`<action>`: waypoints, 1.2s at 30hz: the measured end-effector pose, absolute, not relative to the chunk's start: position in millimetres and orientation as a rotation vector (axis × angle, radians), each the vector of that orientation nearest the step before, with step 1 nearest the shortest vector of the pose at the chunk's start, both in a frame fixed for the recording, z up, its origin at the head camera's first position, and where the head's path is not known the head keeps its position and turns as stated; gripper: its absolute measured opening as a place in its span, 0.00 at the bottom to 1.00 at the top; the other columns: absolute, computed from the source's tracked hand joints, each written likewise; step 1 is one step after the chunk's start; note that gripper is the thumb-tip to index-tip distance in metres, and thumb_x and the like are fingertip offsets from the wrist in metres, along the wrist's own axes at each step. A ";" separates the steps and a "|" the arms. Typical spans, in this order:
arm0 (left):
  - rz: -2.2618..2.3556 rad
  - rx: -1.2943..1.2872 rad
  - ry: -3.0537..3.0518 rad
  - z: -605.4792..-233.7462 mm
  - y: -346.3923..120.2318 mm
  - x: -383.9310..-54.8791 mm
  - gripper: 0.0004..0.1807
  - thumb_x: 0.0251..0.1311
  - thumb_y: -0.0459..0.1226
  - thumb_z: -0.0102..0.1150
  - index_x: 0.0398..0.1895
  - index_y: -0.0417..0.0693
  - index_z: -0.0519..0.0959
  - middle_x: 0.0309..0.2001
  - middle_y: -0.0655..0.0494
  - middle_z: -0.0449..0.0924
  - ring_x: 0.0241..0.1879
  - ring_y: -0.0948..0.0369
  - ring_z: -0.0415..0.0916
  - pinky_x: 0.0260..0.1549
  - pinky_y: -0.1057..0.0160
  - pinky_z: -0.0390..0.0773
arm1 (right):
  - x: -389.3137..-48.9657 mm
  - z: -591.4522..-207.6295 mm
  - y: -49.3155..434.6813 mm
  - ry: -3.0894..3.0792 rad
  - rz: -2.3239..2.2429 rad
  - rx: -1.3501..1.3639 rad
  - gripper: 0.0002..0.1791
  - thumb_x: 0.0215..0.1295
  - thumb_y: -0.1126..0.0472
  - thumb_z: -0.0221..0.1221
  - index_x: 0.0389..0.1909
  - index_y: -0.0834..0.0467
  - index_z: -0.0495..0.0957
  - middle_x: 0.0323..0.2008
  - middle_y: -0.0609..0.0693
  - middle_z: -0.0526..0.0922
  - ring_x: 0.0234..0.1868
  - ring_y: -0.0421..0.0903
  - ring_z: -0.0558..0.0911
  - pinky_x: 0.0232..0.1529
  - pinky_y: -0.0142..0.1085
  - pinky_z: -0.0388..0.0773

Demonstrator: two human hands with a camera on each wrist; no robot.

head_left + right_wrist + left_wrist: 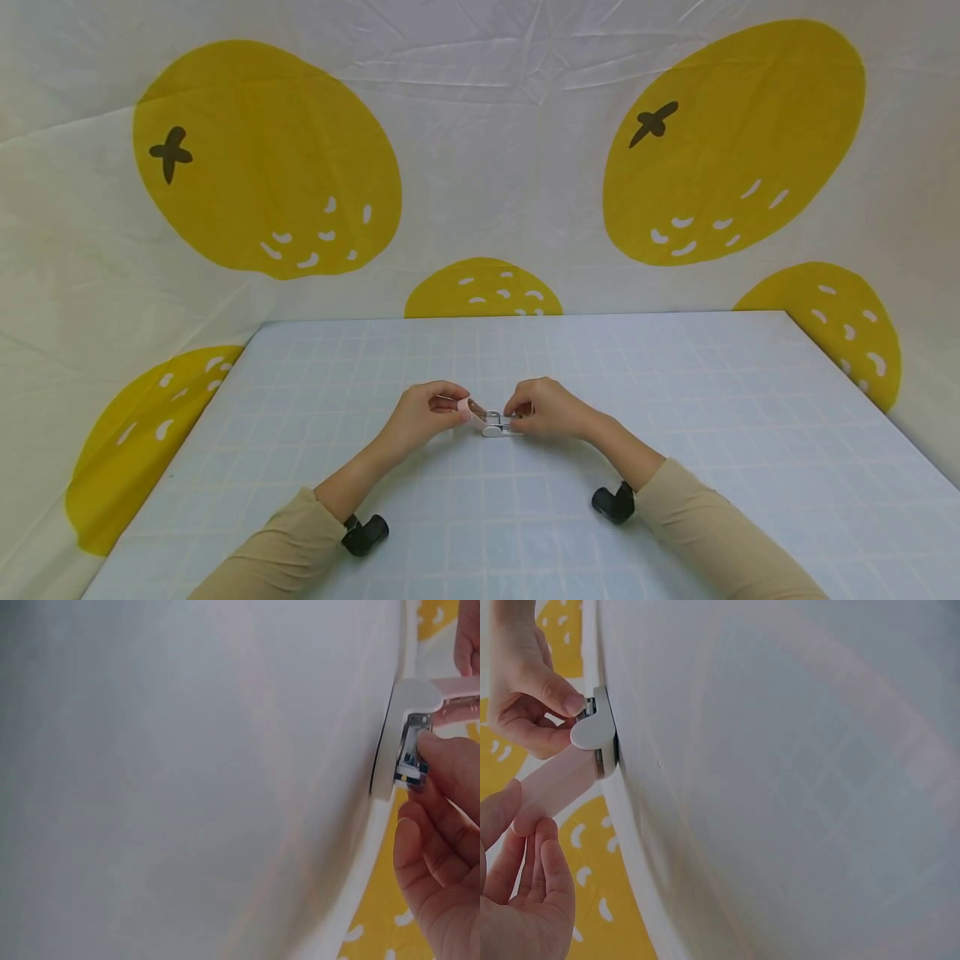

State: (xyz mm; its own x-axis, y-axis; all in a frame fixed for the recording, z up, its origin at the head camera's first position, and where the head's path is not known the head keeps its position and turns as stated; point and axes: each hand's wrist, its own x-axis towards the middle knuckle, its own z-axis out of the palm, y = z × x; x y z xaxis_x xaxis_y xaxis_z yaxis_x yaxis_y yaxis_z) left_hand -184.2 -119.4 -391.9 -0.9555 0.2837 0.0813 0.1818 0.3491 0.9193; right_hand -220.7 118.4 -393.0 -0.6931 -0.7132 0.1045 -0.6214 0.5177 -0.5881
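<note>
Far left: beige left sleeve (273,542), being cut off by the lower frame edge. Adjoining: black left wrist camera (366,535), its strap being mostly hidden by the cuff.

Left hand (423,414): the pink lid (559,787) is being pinched at its free end between thumb and fingertips; the remaining fingers are being held bent, close together.

Centre: stapler (492,432), one, being held hinged open, its white base (594,733) being rested on the pale checked table (480,533). In the right wrist view the lid is being cut off by the frame edge.

Right hand (551,408): the metal inner part (409,754) is being pinched, thumb on top; the opposing fingertip is being hidden behind it. In the head view this grip is being largely obscured by the knuckles.

Far right: black right wrist camera (613,504); beige right sleeve (720,525), likewise being cropped.
</note>
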 end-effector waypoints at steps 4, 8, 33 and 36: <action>1.685 0.439 2.505 -391.9 -119.3 -184.3 0.13 0.51 0.32 0.67 0.42 0.41 0.81 0.41 0.51 0.81 0.38 0.59 0.79 0.37 0.67 0.80 | -220.8 -393.2 119.3 2.611 -0.908 -1.172 0.05 0.54 0.66 0.64 0.33 0.60 0.84 0.26 0.42 0.77 0.27 0.37 0.72 0.29 0.28 0.74; 1.685 0.444 2.503 -392.2 -119.5 -184.6 0.13 0.51 0.32 0.67 0.42 0.41 0.81 0.41 0.51 0.81 0.38 0.59 0.79 0.37 0.67 0.80 | -220.9 -393.7 120.5 2.617 -0.902 -1.183 0.05 0.54 0.66 0.65 0.33 0.60 0.84 0.26 0.43 0.77 0.28 0.37 0.72 0.30 0.28 0.74; 1.701 0.451 2.478 -392.1 -119.7 -183.5 0.13 0.52 0.33 0.66 0.43 0.40 0.80 0.42 0.51 0.80 0.39 0.58 0.79 0.38 0.66 0.79 | -218.9 -391.8 130.0 2.630 -0.868 -1.151 0.09 0.51 0.66 0.66 0.35 0.62 0.84 0.29 0.45 0.79 0.29 0.38 0.74 0.30 0.28 0.74; 1.691 0.450 2.487 -392.7 -119.8 -184.0 0.13 0.52 0.33 0.66 0.42 0.41 0.80 0.42 0.51 0.80 0.39 0.58 0.79 0.38 0.66 0.79 | -219.0 -392.5 132.0 2.650 -0.826 -1.129 0.10 0.50 0.65 0.68 0.35 0.63 0.84 0.29 0.45 0.80 0.29 0.37 0.73 0.31 0.28 0.74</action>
